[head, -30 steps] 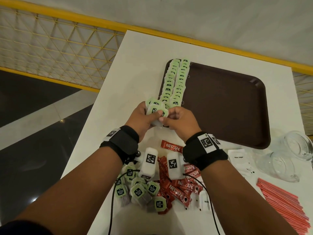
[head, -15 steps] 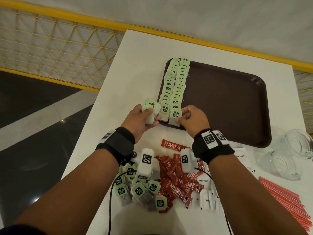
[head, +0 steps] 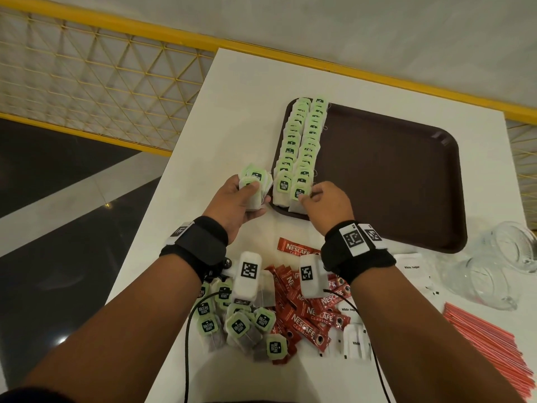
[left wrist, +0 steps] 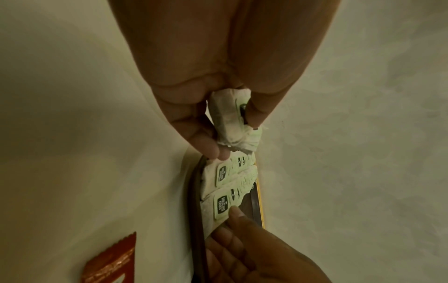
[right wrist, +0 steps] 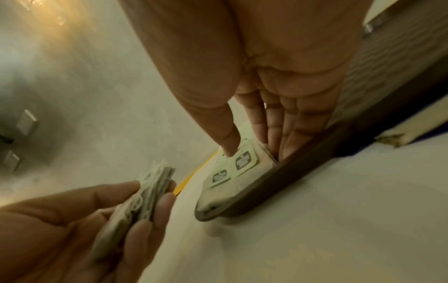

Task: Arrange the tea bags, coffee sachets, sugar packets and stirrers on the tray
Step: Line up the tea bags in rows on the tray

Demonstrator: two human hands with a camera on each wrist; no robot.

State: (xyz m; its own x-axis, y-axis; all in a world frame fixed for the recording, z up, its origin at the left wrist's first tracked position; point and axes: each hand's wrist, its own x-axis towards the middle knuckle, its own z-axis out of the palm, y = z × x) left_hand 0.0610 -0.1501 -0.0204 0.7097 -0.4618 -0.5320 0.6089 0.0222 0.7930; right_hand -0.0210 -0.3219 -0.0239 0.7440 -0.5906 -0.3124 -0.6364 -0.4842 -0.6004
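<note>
A brown tray (head: pixel 392 175) lies on the white table, and two overlapping rows of green-tagged tea bags (head: pixel 302 141) run along its left side. My left hand (head: pixel 247 193) hovers just left of the tray and grips a small stack of tea bags (left wrist: pixel 230 118) between thumb and fingers. My right hand (head: pixel 308 196) pinches the nearest tea bag (right wrist: pixel 244 162) of the right row at the tray's near rim (right wrist: pixel 278 183), thumb on its tag. Under my wrists lie loose tea bags (head: pixel 238 324), red coffee sachets (head: pixel 308 315) and white sugar packets (head: pixel 354 338). Red stirrers (head: pixel 488 353) lie at the right.
Two clear glass jars (head: pixel 494 266) lie on their sides right of the tray's near corner. One more sugar packet (head: pixel 412 269) sits beside them. A yellow railing (head: pixel 116 82) borders the table's left and far edges. Most of the tray's floor is bare.
My hands have parted: the right one carried a single tea bag from the stack down to the near end of the right row. The left one drew left with the stack.
</note>
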